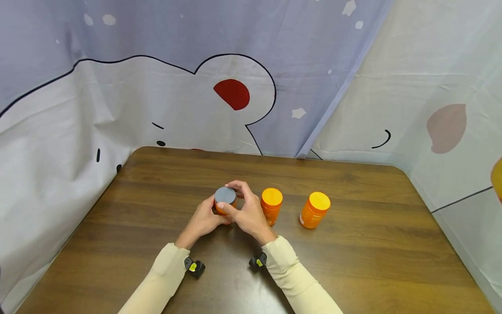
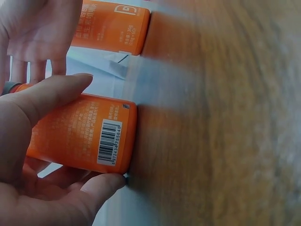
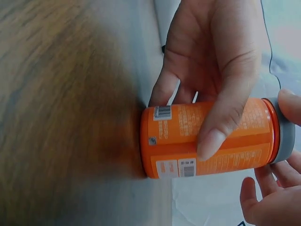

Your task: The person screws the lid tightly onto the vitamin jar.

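Observation:
An orange bottle point(image 3: 174, 127) with a grey lid point(image 1: 225, 194) stands upright on the brown table, between both hands. My left hand point(image 1: 202, 219) grips its body, the thumb lying across the printed label in the left wrist view. The right hand point(image 1: 248, 212) holds the grey lid, thumb and fingers on opposite sides of its edge. A barcode point(image 2: 109, 142) shows low on the bottle in the left wrist view. Just right of the right hand stands an orange bottle with a yellow-orange lid point(image 1: 272, 197), its lower side partly covered by that hand.
Another orange bottle point(image 1: 313, 211) with a yellow-orange lid stands farther right on the wooden table point(image 1: 372, 244). A printed cloth point(image 1: 164, 100) hangs behind the table and along its sides. Each wrist wears a small black camera point(image 1: 196, 268).

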`<state>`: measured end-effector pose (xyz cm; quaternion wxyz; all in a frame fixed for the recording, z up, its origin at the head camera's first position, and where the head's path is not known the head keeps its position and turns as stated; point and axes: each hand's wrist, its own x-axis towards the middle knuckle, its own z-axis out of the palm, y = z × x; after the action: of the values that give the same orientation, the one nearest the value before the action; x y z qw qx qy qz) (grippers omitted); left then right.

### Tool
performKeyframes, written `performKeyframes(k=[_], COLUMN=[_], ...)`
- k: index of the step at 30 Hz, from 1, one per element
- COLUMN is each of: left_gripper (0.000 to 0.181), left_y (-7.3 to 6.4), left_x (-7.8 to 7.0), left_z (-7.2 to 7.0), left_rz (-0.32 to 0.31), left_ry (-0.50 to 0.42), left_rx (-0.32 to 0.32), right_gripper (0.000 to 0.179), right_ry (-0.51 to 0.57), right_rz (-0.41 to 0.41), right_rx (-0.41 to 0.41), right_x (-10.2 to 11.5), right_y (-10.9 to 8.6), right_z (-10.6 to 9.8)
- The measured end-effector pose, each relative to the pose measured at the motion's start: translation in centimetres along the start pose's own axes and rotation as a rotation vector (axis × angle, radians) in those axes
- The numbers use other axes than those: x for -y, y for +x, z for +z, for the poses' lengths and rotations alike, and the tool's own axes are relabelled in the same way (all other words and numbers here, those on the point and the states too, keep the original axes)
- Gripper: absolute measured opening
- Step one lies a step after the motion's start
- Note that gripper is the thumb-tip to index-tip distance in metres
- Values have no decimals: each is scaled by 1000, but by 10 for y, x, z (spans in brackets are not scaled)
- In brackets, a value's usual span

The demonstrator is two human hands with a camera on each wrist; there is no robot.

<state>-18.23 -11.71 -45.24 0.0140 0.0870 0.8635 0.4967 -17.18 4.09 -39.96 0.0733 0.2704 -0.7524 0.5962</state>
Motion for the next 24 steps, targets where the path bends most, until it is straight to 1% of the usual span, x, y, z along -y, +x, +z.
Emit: performKeyframes(k=[3,7,10,12,18,24], left_gripper=[67,64,62,61,59,61], left_y=[0,0,1,1,2,3], left_x=[0,0,-1,-1,3,5], left_z=[0,0,0,0,0,-1], left_rz=[-10,-28,-34,-32,4,47], left_ry=[5,-5,-22,-30,-53,-93], left_rx=[4,15,21,22,24,18], right_gripper=[51,55,57,56,52,52], right_ry=[7,4,0,-2,-23,-36], right_rz=[10,20,11,-5,-59,-71], right_rx=[17,61,88,89,40,-36], right_x=[-1,-2,-2,-2,-3,-2], right_y=[1,1,1,1,1,0], right_z=[-1,-4,-6,-6,-3,1])
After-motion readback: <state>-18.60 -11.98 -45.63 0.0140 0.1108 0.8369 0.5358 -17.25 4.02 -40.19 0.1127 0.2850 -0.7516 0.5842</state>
